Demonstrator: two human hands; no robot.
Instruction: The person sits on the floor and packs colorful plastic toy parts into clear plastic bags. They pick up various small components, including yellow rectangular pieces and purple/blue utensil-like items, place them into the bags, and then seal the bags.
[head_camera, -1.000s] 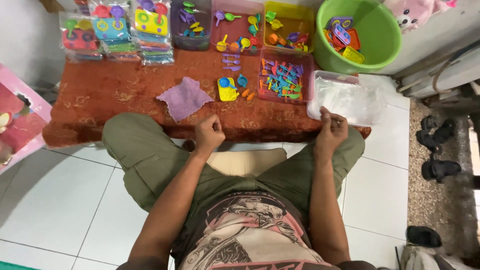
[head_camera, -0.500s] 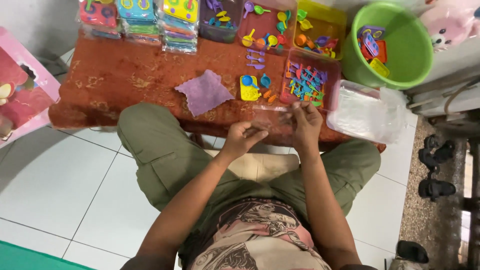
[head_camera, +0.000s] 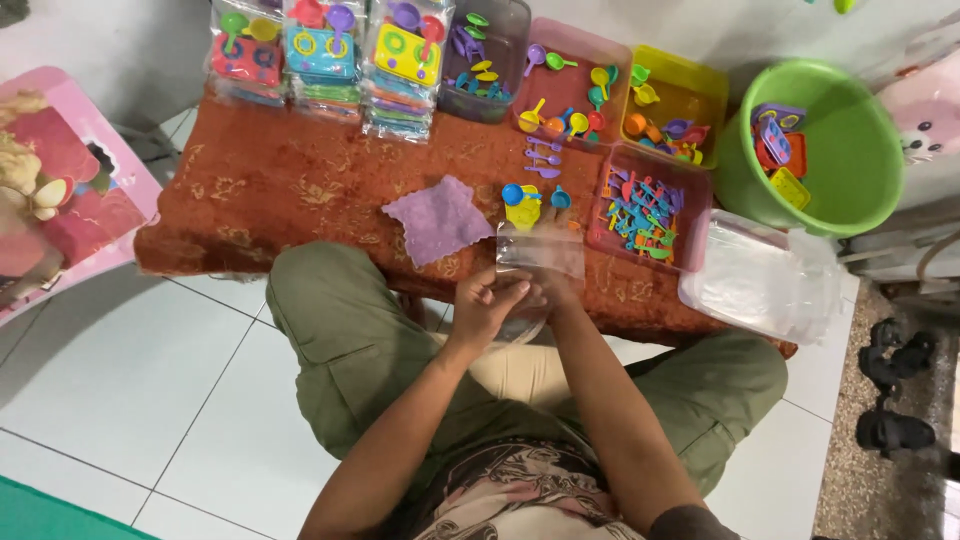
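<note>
My left hand (head_camera: 487, 303) and my right hand (head_camera: 553, 291) meet at the near edge of a low table covered in rust-red cloth (head_camera: 270, 180). Together they pinch a clear plastic bag (head_camera: 541, 252) that stands up between them. Just beyond the bag lie a small yellow and blue toy piece (head_camera: 522, 205) and a purple cloth square (head_camera: 438, 219).
Packed toy sets (head_camera: 325, 55) line the far left of the table. Trays of small coloured plastic utensils (head_camera: 643, 205) sit at the right, beside a stack of clear bags (head_camera: 760, 280) and a green basin (head_camera: 825, 140). A pink stool (head_camera: 60, 190) stands left. Sandals (head_camera: 895, 395) lie at right.
My right hand has come from the stack of clear bags to the middle with one bag. My left hand has joined it, and the bag is now held up between both.
</note>
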